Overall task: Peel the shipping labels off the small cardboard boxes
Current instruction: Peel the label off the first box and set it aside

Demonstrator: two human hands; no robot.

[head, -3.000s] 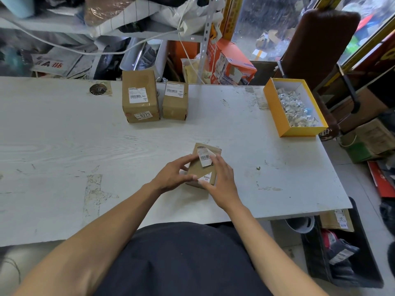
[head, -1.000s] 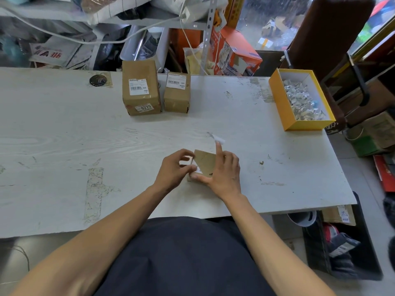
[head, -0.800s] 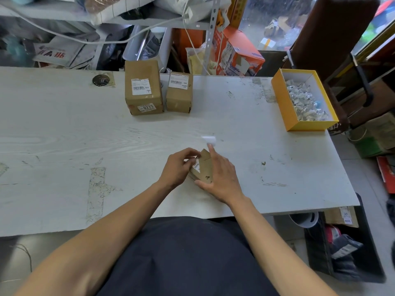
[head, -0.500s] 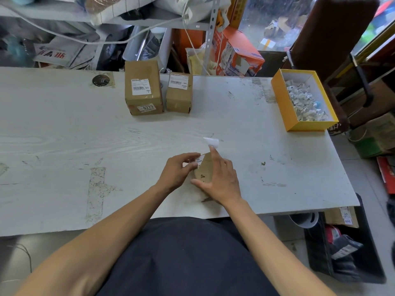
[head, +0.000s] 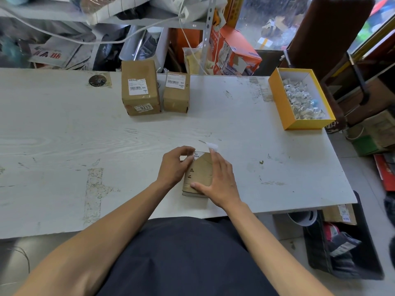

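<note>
Small cardboard box (head: pixel 199 175) near table's (head: pixel 64 135) front edge, bare tabletop all round. Left hand (head: pixel 174 165) pinches remaining label (head: pixel 197 155) at far corner. Right hand (head: pixel 220 180) flat-fingered, steadies box; peeled label scrap (head: pixel 212 146) stuck on fingertip.

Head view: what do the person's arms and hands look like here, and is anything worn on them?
Both forearms are bare from the frame's lower edge to the wrists, with no sleeves in view. The left hand and right hand are ungloved; no watch, ring, bracelet or marking shows on either. Between the arms lies a dark navy garment covering the person's front.
</note>
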